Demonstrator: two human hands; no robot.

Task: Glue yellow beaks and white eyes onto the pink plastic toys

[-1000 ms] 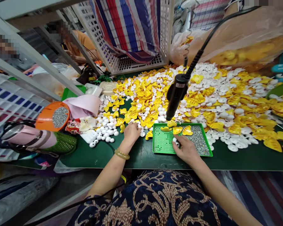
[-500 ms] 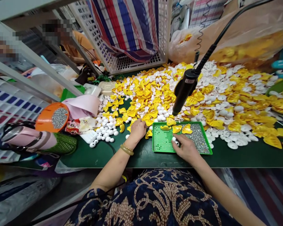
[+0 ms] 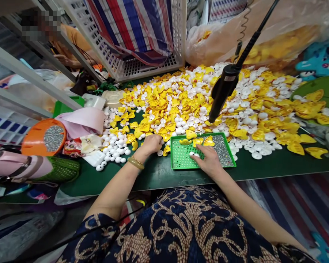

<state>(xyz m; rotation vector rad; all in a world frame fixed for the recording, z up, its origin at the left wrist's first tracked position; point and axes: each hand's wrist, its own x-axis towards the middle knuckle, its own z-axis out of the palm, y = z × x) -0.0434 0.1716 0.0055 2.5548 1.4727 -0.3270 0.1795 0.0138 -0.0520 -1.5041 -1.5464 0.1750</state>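
My left hand (image 3: 152, 143) is closed at the front edge of the heap of yellow and white plastic parts (image 3: 164, 106); what its fingers hold is too small to make out. Over the green tray (image 3: 178, 167) is my right hand (image 3: 209, 160), its thumb and fingers apart. A white ball-shaped part (image 3: 194, 155) with a dark spot lies by the thumb, on the tray's perforated side. Yellow shell pieces (image 3: 197, 141) rest along the tray's back part, near my right fingertips. Small silver screws (image 3: 222, 148) fill the tray's right side.
A black electric screwdriver (image 3: 223, 93) hangs above the heap. On the left are white balls (image 3: 117, 146), an orange bowl of screws (image 3: 30, 140) and a pink bottle (image 3: 19, 164). A white crate (image 3: 178, 33) stands behind; another person's orange sleeve (image 3: 71, 36) shows at the back left.
The view has shifted, so the table things appear further left. My right thumb and fingers have parted from the white part, which now rests on the tray. My left hand stays closed by the heap.
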